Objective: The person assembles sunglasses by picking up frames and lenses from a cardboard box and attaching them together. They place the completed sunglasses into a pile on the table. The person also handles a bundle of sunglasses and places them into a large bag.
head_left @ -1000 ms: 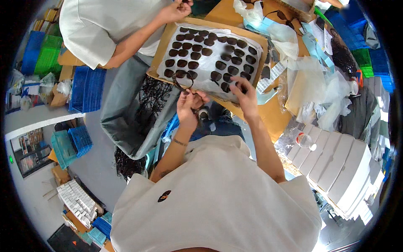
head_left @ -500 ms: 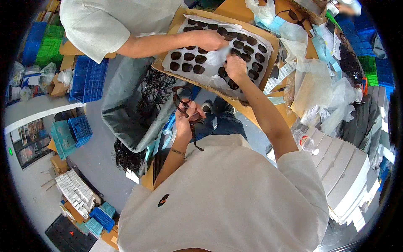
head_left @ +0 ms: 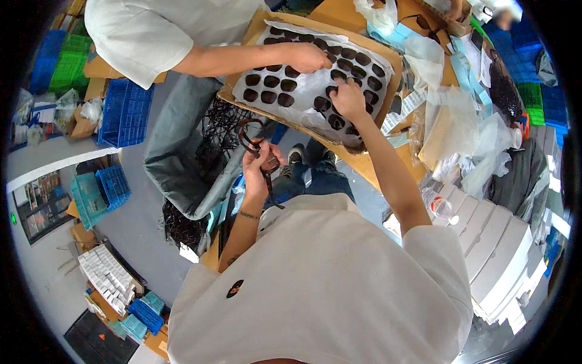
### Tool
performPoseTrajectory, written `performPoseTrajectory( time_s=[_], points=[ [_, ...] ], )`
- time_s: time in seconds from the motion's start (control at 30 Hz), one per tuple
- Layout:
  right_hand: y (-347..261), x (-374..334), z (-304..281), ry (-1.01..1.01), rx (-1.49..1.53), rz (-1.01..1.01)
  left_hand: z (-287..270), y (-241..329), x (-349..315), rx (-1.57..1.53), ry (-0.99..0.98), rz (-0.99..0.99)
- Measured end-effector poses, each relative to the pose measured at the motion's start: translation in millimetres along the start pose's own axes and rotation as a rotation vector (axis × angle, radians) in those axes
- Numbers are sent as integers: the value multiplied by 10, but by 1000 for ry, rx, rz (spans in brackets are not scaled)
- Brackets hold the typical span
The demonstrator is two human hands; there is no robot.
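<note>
Because the dark glasses [head_left: 247,144] look light, stiff and easy to snap, the rim seems best to hold. The left hand [head_left: 262,159] curls its fingers around them, near the box [head_left: 397,68]. The right hand [head_left: 349,99] is among dark lenses [head_left: 336,122] inside; I cannot tell if its fingers pinch one.

gry flr [head_left: 145,221], wht wall [head_left: 37,276] lft, tan tbl [head_left: 336,13]

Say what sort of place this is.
Probably an eyewear workshop: dark lenses lie in rows in a cardboard tray, the left hand holds a glasses frame, and blue plastic crates stand nearby.
</note>
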State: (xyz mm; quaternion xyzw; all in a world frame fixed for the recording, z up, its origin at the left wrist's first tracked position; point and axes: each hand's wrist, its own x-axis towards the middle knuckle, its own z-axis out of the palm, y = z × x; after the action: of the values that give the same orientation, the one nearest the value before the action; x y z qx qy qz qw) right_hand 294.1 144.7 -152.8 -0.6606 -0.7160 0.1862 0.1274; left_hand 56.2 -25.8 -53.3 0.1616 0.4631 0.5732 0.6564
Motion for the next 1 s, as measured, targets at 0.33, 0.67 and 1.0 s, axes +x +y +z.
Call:
performPoseTrajectory(
  time_s=[0.33,0.67,1.0],
  points=[
    [35,364,136,93,-126,21,-25,41,-55,42,22,-16],
    [135,264,57,180,44,66,6,10,38,42,7,-34],
    [75,532,241,209,412,7,0,59,76,33,30,-34]
  ],
)
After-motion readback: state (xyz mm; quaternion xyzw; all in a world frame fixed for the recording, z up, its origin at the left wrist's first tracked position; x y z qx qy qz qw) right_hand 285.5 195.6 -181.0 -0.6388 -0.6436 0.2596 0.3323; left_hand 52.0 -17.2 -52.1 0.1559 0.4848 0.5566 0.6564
